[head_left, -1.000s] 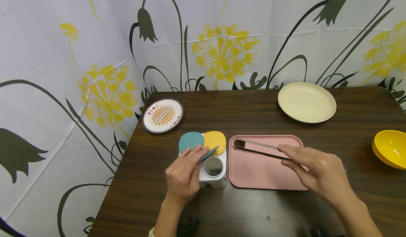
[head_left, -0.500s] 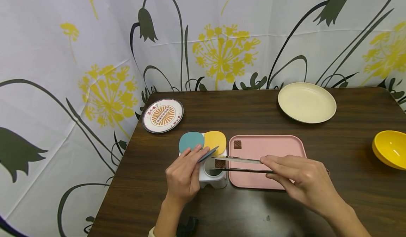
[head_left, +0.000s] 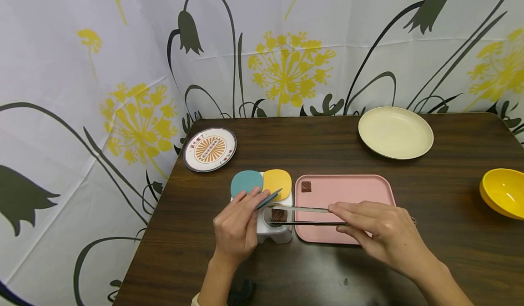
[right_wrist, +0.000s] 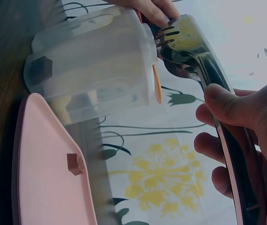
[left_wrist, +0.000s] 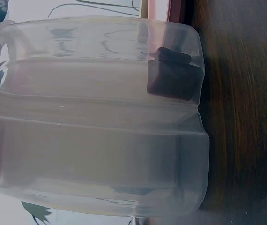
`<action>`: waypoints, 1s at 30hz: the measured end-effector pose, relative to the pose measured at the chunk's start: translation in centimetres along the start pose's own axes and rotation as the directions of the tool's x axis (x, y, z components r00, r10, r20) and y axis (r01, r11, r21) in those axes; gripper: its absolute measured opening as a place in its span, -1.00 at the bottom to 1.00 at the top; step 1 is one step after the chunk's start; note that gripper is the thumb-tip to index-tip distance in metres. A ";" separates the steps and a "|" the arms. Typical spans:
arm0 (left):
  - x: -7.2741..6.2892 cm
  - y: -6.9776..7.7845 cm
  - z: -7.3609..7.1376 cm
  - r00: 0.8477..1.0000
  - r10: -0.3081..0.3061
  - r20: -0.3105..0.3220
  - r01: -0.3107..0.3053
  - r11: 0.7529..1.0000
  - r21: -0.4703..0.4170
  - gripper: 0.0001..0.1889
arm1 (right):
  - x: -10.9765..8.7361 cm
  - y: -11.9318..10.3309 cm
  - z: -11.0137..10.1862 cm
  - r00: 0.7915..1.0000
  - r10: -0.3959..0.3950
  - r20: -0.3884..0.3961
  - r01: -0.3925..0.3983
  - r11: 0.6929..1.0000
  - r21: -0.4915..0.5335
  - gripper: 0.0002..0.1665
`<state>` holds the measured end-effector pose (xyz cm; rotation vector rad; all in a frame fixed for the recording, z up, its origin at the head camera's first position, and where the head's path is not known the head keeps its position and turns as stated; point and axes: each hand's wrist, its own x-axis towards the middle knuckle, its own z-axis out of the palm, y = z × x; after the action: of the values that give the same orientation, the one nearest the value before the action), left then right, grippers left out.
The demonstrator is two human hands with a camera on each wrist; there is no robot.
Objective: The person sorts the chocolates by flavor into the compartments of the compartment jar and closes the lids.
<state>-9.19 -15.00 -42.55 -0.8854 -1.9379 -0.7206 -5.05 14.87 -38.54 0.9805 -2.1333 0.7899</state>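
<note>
My left hand (head_left: 239, 224) holds up a tilted blue-grey lid (head_left: 269, 198) on the white container (head_left: 282, 238), uncovering one round opening. My right hand (head_left: 378, 233) grips metal tongs (head_left: 311, 209), whose ends reach over that opening. Between the tongs' arms, a brown square piece like chocolate (head_left: 279, 215) shows at the opening. Its depth is hard to tell. The right wrist view shows the spoon-and-fork ends of the tongs (right_wrist: 182, 65) at the container's top. Dark pieces (left_wrist: 173, 79) lie inside the translucent container (left_wrist: 91, 140). Another brown square (head_left: 306, 187) sits on the pink tray (head_left: 348, 190).
Teal (head_left: 247, 182) and yellow lids (head_left: 278, 183) cover other openings of the container. A patterned plate (head_left: 210, 149) stands at the back left and a cream plate (head_left: 395, 132) at the back right. Yellow bowls (head_left: 505, 192) are near the right edge of the dark table (head_left: 311, 274).
My right hand has carried the tongs and a brown square leftward, from over the tray to the container's opening. The other square on the tray came into view. My left hand has not moved.
</note>
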 end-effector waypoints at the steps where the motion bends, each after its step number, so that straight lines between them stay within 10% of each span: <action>1: 0.0 0.0 0.0 1.000 0.001 -0.001 -0.001 1.000 0.001 -0.67 | 0.0 0.0 0.0 1.000 0.001 0.002 -0.001 1.000 -0.001 -0.56; 24: 0.1 0.1 0.0 1.000 -0.006 -0.004 0.006 1.000 -0.008 -0.65 | -0.4 1.9 -1.9 0.997 0.072 -0.029 -0.067 0.987 0.147 -0.44; 30: 0.1 0.1 0.0 1.000 -0.008 -0.002 0.008 1.000 -0.006 -0.66 | -1.7 4.1 -1.6 0.969 0.245 0.028 -0.246 0.966 0.084 -0.35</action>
<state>-9.17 -14.89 -42.41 -0.8810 -1.9391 -0.7320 -6.99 18.95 -39.91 0.7760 -2.2804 1.0047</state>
